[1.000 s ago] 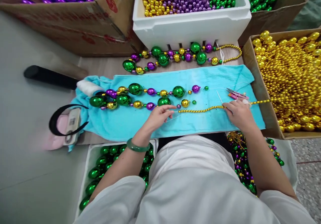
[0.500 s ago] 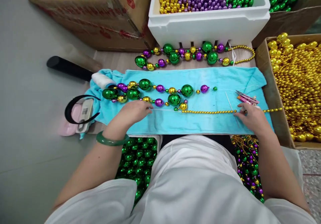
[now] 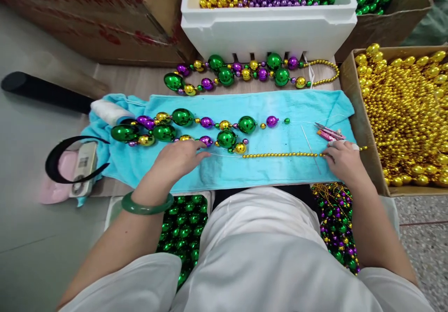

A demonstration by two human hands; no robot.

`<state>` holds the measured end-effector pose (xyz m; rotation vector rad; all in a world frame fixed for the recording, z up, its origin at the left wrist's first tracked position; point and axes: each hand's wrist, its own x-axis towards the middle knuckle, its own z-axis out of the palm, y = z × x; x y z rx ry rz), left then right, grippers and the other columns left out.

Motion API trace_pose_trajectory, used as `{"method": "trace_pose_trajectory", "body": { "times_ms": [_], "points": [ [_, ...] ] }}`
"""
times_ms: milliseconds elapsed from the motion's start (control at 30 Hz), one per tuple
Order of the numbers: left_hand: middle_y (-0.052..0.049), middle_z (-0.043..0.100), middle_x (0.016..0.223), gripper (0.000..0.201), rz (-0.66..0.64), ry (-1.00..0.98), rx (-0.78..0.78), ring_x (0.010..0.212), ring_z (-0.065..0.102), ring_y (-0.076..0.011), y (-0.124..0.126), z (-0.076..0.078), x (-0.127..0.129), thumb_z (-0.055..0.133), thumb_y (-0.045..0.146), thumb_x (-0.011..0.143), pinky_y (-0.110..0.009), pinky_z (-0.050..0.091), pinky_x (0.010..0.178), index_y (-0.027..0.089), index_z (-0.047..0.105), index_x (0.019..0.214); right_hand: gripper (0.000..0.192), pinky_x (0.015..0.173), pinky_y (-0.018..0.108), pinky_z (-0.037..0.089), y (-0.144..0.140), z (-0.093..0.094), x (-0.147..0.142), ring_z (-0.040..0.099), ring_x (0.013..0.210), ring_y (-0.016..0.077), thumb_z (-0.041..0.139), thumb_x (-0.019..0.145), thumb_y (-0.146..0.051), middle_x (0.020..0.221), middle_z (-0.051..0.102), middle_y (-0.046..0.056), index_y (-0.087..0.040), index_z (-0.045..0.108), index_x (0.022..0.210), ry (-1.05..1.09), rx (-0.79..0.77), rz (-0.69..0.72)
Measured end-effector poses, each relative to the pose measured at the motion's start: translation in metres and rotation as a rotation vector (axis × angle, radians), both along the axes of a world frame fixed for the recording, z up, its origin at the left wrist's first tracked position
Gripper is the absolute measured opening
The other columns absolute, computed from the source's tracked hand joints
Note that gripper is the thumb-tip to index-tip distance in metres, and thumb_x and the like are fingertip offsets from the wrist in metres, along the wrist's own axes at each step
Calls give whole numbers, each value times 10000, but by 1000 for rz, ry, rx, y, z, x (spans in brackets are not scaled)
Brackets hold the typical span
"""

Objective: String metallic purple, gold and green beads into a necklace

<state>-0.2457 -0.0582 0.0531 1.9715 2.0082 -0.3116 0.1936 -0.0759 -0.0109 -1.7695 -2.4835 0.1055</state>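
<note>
My left hand (image 3: 180,160) is closed in a pinch on a thin white string (image 3: 224,155), beside a row of large green, purple and gold beads. The string runs right to a strand of small gold beads (image 3: 280,155) lying straight along the light-blue towel (image 3: 266,174). My right hand (image 3: 345,159) has its fingers closed on the strand's right part; the fingertips partly hide it. Just above that hand lie small pink-handled scissors (image 3: 331,134). A thin white needle-like stick (image 3: 308,139) lies left of them. The large-bead string (image 3: 182,117) is laid in a loop on the towel.
Behind the towel lies a beaded necklace (image 3: 226,76). A white foam box (image 3: 269,27) of small beads stands beyond it, a carton (image 3: 353,116) of gold bead strands to the right. At left are a thread spool (image 3: 112,111), a black headband (image 3: 52,160) and a pink object (image 3: 59,176).
The view has shifted, so the scene sits further left. Relative to the large beads, my left hand and the gold strand's left end have moved slightly right. Both hands stay closed.
</note>
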Motion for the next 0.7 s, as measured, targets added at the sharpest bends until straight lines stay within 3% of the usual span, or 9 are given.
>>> {"method": "trace_pose_trajectory", "body": {
  "times_ms": [133, 200, 267, 367, 467, 533, 600, 700],
  "points": [
    [-149, 669, 1041, 273, -1, 38, 388, 1124, 510, -384, -6, 12, 25, 559, 374, 855, -612, 216, 1031, 190, 709, 989, 230, 867, 420, 366, 3, -1, -15, 513, 964, 271, 481, 920, -267, 1070, 669, 85, -191, 697, 937, 118, -43, 50],
    [-148, 643, 1131, 292, 20, -97, 550, 1201, 451, -377, -7, 13, 47, 538, 361, 873, -616, 158, 1060, 198, 690, 1061, 222, 850, 406, 386, 5, -1, -20, 541, 938, 265, 482, 927, -278, 992, 684, 82, -187, 684, 946, 160, -56, 59],
    [-139, 640, 1148, 306, -19, -338, 556, 1181, 471, -339, -4, 8, 78, 531, 351, 881, -561, 229, 1059, 193, 679, 1097, 221, 832, 391, 409, 6, -1, -22, 576, 901, 253, 474, 935, -281, 915, 693, 77, -187, 672, 957, 218, -68, 76],
    [-127, 656, 1125, 335, -205, -798, 308, 1092, 540, -257, 6, -12, 137, 496, 347, 902, -426, 363, 1006, 165, 673, 1121, 216, 793, 353, 450, 7, 4, -22, 621, 866, 228, 467, 938, -285, 904, 700, 74, -191, 656, 985, 341, -82, 118],
    [-107, 662, 1125, 362, -301, -1144, -70, 1044, 571, -206, 25, -38, 198, 526, 340, 885, -350, 404, 958, 157, 647, 1173, 208, 704, 323, 476, 8, 13, -22, 636, 771, 211, 517, 908, -302, 838, 691, 59, -192, 635, 1039, 432, -98, 107],
    [-78, 688, 978, 349, -318, -1295, -377, 889, 591, -168, 38, -53, 228, 540, 381, 872, -300, 444, 834, 138, 680, 1079, 238, 680, 323, 485, 8, 20, -23, 638, 743, 209, 552, 882, -313, 833, 690, 54, -198, 608, 1083, 486, -120, 80],
    [-48, 664, 774, 357, -312, -1368, -616, 723, 561, -132, 47, -63, 245, 580, 445, 833, -262, 437, 706, 112, 705, 862, 272, 694, 334, 496, 7, 24, -22, 640, 749, 209, 579, 860, -325, 844, 692, 52, -206, 579, 1105, 543, -157, 62],
    [-6, 585, 612, 367, -244, -1421, -779, 579, 502, -92, 52, -68, 250, 676, 476, 736, -240, 403, 602, 115, 656, 675, 336, 648, 305, 483, 8, 29, -18, 602, 674, 179, 631, 819, -345, 763, 659, 20, -205, 564, 1117, 582, -232, 51]
  ]
}}
